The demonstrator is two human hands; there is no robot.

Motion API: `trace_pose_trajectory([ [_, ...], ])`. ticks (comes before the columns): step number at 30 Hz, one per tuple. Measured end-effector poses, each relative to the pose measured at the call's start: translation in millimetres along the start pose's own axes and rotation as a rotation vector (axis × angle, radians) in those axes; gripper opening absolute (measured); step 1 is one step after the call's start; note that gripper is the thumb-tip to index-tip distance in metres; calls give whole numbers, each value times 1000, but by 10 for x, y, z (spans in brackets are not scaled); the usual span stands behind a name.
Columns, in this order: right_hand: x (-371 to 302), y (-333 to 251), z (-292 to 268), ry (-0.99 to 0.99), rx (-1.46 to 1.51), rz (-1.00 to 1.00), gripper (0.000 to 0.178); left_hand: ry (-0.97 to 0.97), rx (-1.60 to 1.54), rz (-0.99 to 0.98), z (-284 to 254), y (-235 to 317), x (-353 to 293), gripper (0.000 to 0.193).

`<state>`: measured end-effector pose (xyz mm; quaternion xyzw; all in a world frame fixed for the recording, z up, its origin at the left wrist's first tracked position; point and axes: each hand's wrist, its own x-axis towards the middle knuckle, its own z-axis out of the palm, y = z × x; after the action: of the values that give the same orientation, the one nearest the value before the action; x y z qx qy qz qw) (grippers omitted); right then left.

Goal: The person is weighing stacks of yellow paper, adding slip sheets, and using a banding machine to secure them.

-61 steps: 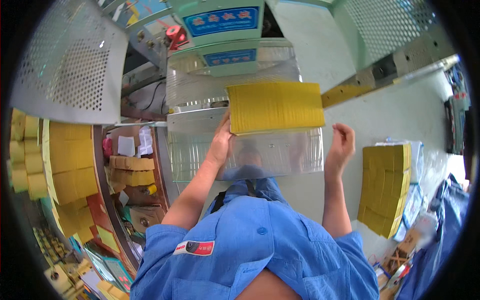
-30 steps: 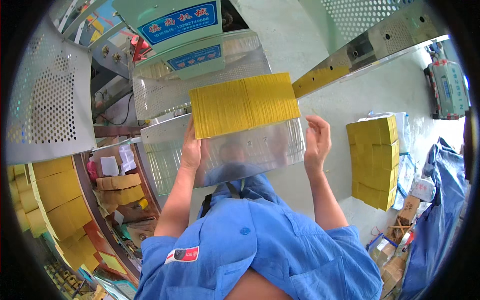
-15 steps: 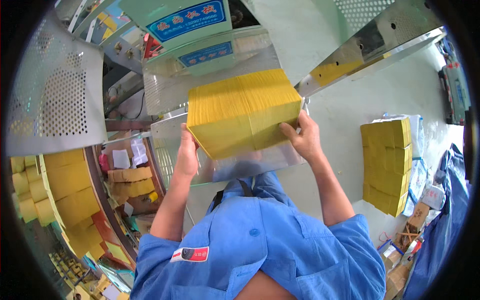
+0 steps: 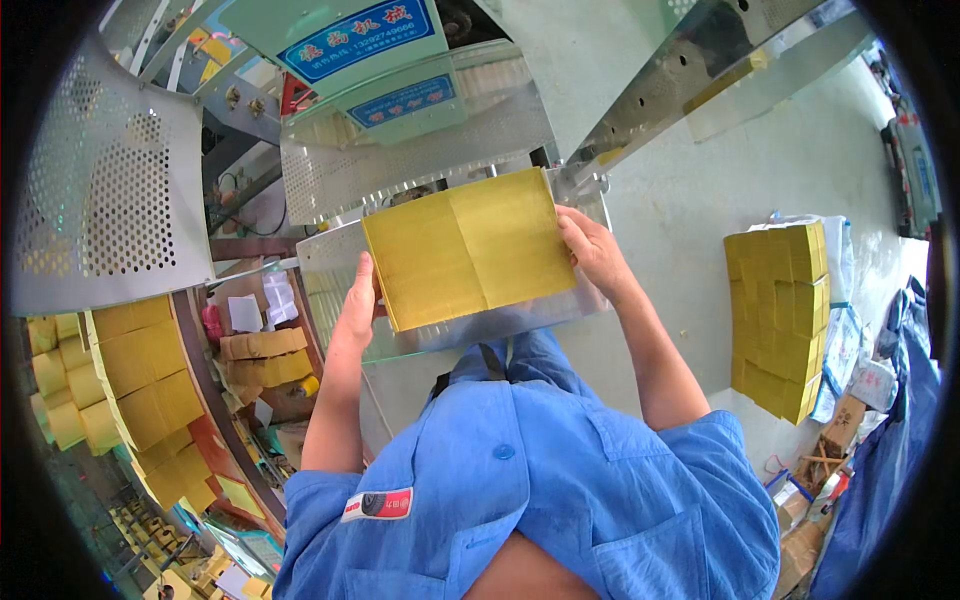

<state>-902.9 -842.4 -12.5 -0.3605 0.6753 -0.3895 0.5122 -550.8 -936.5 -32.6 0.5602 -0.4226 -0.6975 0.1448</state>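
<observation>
A thick stack of yellow paper sheets (image 4: 470, 250) is held between my two hands over a shiny metal tray (image 4: 330, 265). Its broad face shows, with a faint crease down the middle; the layered side is mostly hidden. My left hand (image 4: 357, 308) presses on the stack's left edge, thumb up along the side and fingers partly hidden behind. On the right edge, my right hand (image 4: 594, 250) grips near the far corner, its thumb at the side and the other fingers partly out of sight.
Beyond the tray is a pale green machine (image 4: 330, 25) with a slanted metal plate (image 4: 400, 150). A perforated guard (image 4: 120, 180) stands at left, a metal beam (image 4: 690, 75) at far right. More yellow stacks (image 4: 775, 315) sit right; yellow bundles (image 4: 145, 370) lie left.
The stack has tipped, so its broad face now shows instead of its layered side. My right hand has moved slightly up and left; my left hand has shifted slightly left.
</observation>
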Motion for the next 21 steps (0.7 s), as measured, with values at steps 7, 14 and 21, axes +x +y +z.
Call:
trace_pose_trajectory([
  [7,76,238,120,101,154,-106,33,108,-107,174,44,-287,84,67],
  [14,156,449,263,150,364,-163,34,214,-310,306,365,-271,80,65],
  [21,80,255,506,-14,678,-175,51,184,-494,220,510,-282,112,64],
])
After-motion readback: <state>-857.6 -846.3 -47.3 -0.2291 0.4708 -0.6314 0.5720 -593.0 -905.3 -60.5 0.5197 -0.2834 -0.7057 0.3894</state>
